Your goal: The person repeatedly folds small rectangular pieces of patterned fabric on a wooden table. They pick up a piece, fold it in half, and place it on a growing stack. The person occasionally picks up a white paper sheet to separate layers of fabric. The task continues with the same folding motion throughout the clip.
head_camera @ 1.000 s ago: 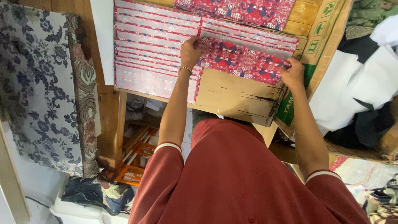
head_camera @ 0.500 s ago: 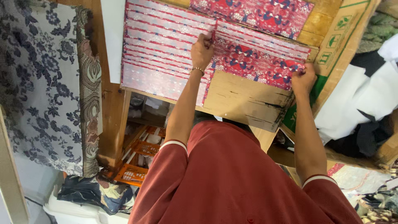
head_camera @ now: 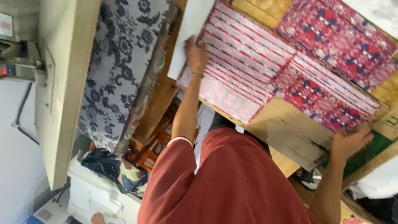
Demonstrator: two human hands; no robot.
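Your left hand [head_camera: 195, 53] lies flat on the far stack [head_camera: 240, 70]; your right hand [head_camera: 350, 141] pinches the near stack [head_camera: 327, 97]. Square edges before releasing

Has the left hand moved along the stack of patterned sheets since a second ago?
Yes. The left hand has slid from the stack's right edge to the left edge of the pink striped sheets.

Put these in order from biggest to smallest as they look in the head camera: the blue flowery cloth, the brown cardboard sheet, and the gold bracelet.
1. Blue flowery cloth, clearly the largest.
2. Brown cardboard sheet, though patterned paper sheets cover part of it, so its real size is unsure.
3. Gold bracelet on the left wrist, tiny.
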